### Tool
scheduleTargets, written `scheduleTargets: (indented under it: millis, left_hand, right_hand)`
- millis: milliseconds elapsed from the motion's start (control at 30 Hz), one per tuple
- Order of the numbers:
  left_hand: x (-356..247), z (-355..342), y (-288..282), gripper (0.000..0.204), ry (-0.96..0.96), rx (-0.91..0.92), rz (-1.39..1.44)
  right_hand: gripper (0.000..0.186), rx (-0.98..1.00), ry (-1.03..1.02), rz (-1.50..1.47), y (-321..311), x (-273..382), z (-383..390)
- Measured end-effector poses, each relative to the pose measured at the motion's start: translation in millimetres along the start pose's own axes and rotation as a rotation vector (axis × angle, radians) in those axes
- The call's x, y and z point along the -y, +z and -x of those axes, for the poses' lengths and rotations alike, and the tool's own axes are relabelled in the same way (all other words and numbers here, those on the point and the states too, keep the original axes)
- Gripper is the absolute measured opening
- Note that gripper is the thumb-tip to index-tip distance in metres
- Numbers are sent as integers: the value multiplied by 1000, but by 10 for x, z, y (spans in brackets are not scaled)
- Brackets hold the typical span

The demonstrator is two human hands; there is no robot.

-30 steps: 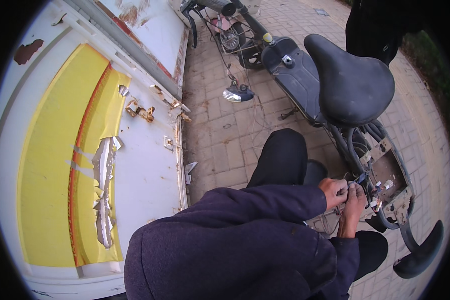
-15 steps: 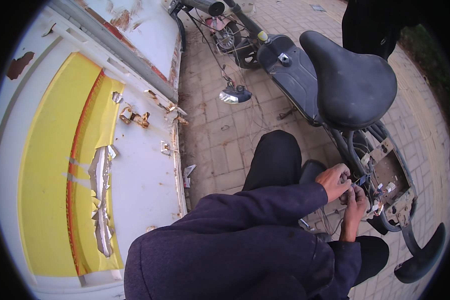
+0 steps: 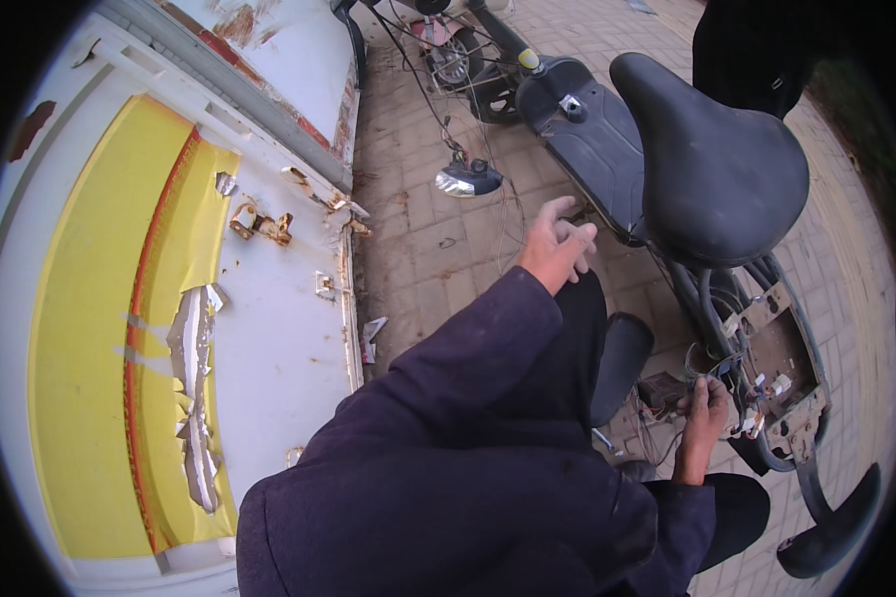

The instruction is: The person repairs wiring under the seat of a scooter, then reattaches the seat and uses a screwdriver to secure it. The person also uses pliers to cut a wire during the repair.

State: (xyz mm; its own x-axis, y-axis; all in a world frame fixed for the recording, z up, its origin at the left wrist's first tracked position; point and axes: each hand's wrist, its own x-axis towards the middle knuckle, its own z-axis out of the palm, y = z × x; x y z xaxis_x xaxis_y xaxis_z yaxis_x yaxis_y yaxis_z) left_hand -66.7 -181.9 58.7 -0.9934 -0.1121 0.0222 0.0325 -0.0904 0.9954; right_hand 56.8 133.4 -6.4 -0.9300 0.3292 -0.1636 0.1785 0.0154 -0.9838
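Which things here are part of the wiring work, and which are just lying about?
In the work: right hand; wires; open metal bracket under the saddle; left hand, raised, holding nothing.

Lying about: chrome lamp on the paving; white and yellow panel.

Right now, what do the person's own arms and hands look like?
Both arms wear long dark purple sleeves of soft, slightly dusty fabric, reaching the wrists. The left hand and right hand are bare: no gloves, no watch or rings visible.

Left arm stretches forward in a dark sleeve, left hand (image 3: 558,244) raised, fingers loosely curled, holding nothing. Right hand (image 3: 705,410) reaches low, fingers bent, pinching closed.
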Motion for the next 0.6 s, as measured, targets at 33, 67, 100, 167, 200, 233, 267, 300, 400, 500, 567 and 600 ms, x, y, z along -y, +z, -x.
scheduleTargets:
  millis: [33,67,100,167,200,233,267,300,400,500,567,600]
  left_hand:
    - [-66,-261,-281,71,32,-24,-41]
    - [-90,-544,-497,74,-31,-103,-179]
    - [-90,-825,-716,77,-56,-170,-295]
    - [-46,-1347,-1096,72,-102,-368,-666]
    - [1,-1567,-1221,70,-55,-470,-724]
    - [49,-1759,-1313,67,-104,-564,-857]
    - [104,-1903,-1385,65,-88,-555,-783]
    - [144,-2028,-1449,67,-144,-494,-626]
    - [149,-2314,-1650,67,-322,-387,-362]
    - [68,-2447,-1761,66,-361,-363,-285]
    - [-25,-2456,-1699,68,-260,-461,-315]
    - [-103,-2452,-1629,67,-62,-511,-262]
  right_hand:
    - [24,-7,22,-11,-1,-6,-6]
    - [24,-6,10,16,-3,-9,-10]
    - [23,2,17,8,-1,-10,-14]
    - [22,11,29,-16,2,-9,-19]
    - [21,3,48,-16,6,-11,-18]
    - [21,14,26,-15,13,-10,-22]
    - [21,14,20,-14,21,-13,-20]
    - [21,-10,49,-11,27,-14,-21]
    - [20,-17,42,-24,54,-29,-27]
    - [21,-20,36,-40,62,-42,-38]
    - [21,6,25,-27,49,-37,-39]
    - [21,16,25,-30,41,-31,-38]
